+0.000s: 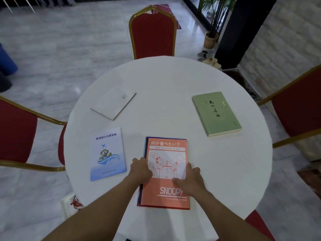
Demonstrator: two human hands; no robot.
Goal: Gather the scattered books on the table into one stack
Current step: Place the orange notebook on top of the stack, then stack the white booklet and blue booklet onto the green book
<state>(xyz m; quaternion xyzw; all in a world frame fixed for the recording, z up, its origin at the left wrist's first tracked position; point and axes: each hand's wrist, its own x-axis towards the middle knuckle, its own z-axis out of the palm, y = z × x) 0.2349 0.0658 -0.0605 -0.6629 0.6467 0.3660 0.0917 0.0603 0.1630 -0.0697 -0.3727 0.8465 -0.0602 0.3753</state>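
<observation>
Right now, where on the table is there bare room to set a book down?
The round table is bare right of the orange Snoopy book, below the green book, and between the white book and the green one. Crowded: the blue book beside the left hand.

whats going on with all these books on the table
A person rests the left hand and right hand flat on an orange Snoopy notebook, which lies on a darker book near the front of the round white table. A blue illustrated booklet, a white booklet and a green paperback lie apart, not yet stacked.
</observation>
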